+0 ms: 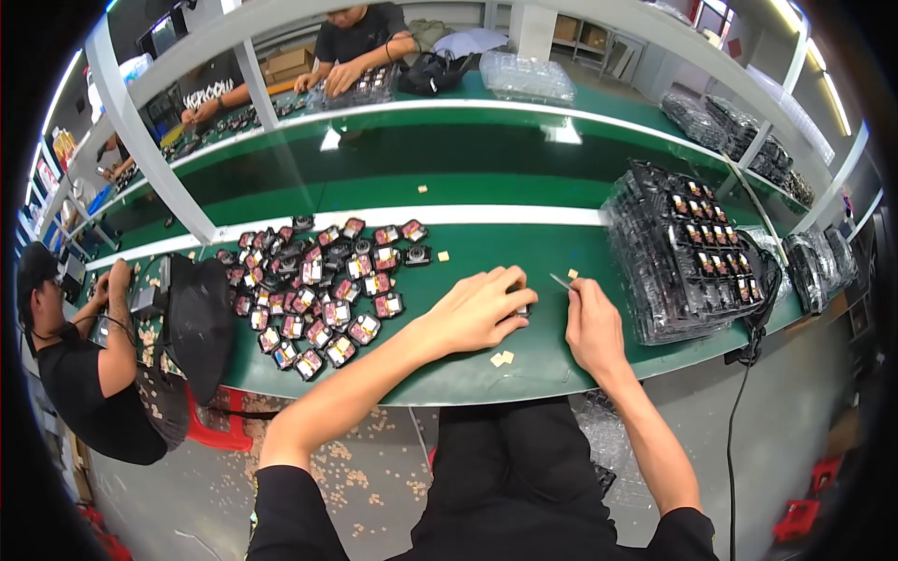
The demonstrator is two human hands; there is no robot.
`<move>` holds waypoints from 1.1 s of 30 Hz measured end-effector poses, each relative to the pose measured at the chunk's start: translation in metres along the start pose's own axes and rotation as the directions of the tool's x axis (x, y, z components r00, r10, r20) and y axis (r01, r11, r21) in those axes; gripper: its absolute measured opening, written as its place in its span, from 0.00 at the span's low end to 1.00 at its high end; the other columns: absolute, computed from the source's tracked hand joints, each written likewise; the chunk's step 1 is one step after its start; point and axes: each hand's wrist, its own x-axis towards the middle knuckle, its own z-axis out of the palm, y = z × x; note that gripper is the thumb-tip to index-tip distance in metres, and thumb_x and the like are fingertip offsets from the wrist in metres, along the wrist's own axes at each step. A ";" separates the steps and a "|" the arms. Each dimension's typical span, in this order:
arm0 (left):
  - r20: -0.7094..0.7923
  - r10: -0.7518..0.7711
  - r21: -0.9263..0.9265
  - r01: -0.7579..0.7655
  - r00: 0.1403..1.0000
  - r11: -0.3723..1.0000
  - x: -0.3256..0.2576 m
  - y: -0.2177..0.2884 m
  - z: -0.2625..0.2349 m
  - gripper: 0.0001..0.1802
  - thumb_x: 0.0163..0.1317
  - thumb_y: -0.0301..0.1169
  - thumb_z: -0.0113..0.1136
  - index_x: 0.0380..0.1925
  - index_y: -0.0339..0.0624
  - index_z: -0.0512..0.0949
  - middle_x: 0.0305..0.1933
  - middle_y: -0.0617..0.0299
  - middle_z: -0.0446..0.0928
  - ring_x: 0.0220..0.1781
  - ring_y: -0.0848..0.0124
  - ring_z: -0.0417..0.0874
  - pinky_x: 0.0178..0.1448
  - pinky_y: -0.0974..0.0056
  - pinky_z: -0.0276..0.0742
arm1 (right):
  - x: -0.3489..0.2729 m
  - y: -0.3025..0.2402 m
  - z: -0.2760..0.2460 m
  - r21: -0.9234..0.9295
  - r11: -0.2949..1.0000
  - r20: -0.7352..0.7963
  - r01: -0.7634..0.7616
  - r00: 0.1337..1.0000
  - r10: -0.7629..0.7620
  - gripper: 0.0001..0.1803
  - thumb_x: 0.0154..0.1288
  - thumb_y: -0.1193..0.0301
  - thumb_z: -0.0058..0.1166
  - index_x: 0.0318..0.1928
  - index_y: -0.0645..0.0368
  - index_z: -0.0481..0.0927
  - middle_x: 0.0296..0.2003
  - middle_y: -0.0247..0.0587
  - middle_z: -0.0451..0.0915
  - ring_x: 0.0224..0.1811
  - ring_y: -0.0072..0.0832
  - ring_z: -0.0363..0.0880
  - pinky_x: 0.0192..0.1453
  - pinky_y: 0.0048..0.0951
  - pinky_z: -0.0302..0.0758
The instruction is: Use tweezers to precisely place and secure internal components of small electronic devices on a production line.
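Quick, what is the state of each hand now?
Left hand: closed over a small part, mostly hidden, on the green table.
Right hand: closed, holding thin tweezers.

bright overhead strip lights | sheen on green bench [486, 178] | fisheye-bent edges

Green workbench [486, 271] with a heap of small black parts [318, 290], stacked trays [678, 252], scattered tan chips [502, 358].

Clear blister trays [687, 248] are stacked at the green worktop's [524, 238] right edge (some slots filled); a black bag [198, 323] overhangs its left front edge; tan paper bits [360, 467] litter the floor.
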 end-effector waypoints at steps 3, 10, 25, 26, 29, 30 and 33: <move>-0.059 0.016 0.019 -0.015 0.998 1.000 -0.010 -0.012 0.005 0.18 0.70 0.41 0.75 0.52 0.44 0.84 0.55 0.56 0.80 0.55 0.54 0.86 0.55 0.48 0.84 | 0.005 -0.005 0.004 0.012 1.000 0.013 0.011 1.000 -0.011 0.05 0.82 0.77 0.56 0.52 0.64 0.79 0.45 0.58 0.85 0.46 0.61 0.87 0.49 0.55 0.83; -0.023 0.037 -0.097 -0.039 0.999 0.994 -0.007 -0.013 0.007 0.22 0.66 0.42 0.76 0.54 0.43 0.84 0.58 0.58 0.82 0.58 0.54 0.86 0.61 0.47 0.83 | 0.014 0.000 0.012 0.041 0.999 0.055 0.025 0.998 -0.027 0.05 0.83 0.78 0.54 0.52 0.65 0.80 0.42 0.60 0.85 0.43 0.62 0.87 0.47 0.52 0.82; 0.132 -0.122 -0.102 0.135 0.984 0.986 -0.007 -0.014 -0.016 0.34 0.62 0.52 0.83 0.61 0.43 0.86 0.52 0.55 0.83 0.53 0.52 0.88 0.56 0.49 0.84 | -0.003 -0.002 0.000 0.142 0.990 0.001 0.009 1.000 -0.009 0.07 0.79 0.79 0.61 0.53 0.64 0.85 0.39 0.51 0.85 0.35 0.49 0.87 0.41 0.45 0.82; 0.148 -0.122 -0.104 0.139 0.981 0.985 -0.005 -0.016 -0.018 0.34 0.62 0.52 0.83 0.61 0.43 0.86 0.52 0.55 0.83 0.53 0.52 0.88 0.56 0.49 0.84 | -0.003 -0.001 0.000 0.141 0.990 -0.012 0.009 1.000 -0.008 0.08 0.78 0.79 0.64 0.53 0.64 0.86 0.36 0.46 0.84 0.30 0.40 0.84 0.36 0.40 0.79; 0.192 -0.108 -0.230 0.152 0.975 0.961 -0.006 -0.021 -0.022 0.33 0.60 0.47 0.86 0.59 0.41 0.87 0.47 0.57 0.82 0.45 0.60 0.85 0.51 0.54 0.82 | 0.000 -0.002 -0.003 0.218 0.976 0.011 -0.004 1.000 0.002 0.08 0.76 0.80 0.66 0.53 0.65 0.87 0.33 0.43 0.82 0.26 0.32 0.79 0.32 0.35 0.74; 0.191 -0.117 -0.272 0.167 0.975 0.948 -0.006 -0.025 -0.022 0.31 0.60 0.45 0.86 0.59 0.41 0.88 0.46 0.58 0.81 0.43 0.62 0.83 0.49 0.56 0.81 | 0.000 0.000 0.000 0.234 0.972 -0.033 0.026 0.999 -0.019 0.09 0.74 0.80 0.69 0.52 0.66 0.89 0.30 0.39 0.80 0.23 0.24 0.74 0.29 0.31 0.70; 0.179 -0.150 -0.324 0.202 0.972 0.924 -0.006 -0.025 -0.018 0.27 0.61 0.37 0.86 0.58 0.41 0.88 0.45 0.61 0.78 0.39 0.66 0.77 0.45 0.60 0.79 | -0.003 -0.003 -0.004 0.340 0.940 0.014 -0.021 1.000 0.017 0.10 0.73 0.81 0.71 0.52 0.66 0.92 0.27 0.38 0.80 0.22 0.21 0.71 0.27 0.30 0.68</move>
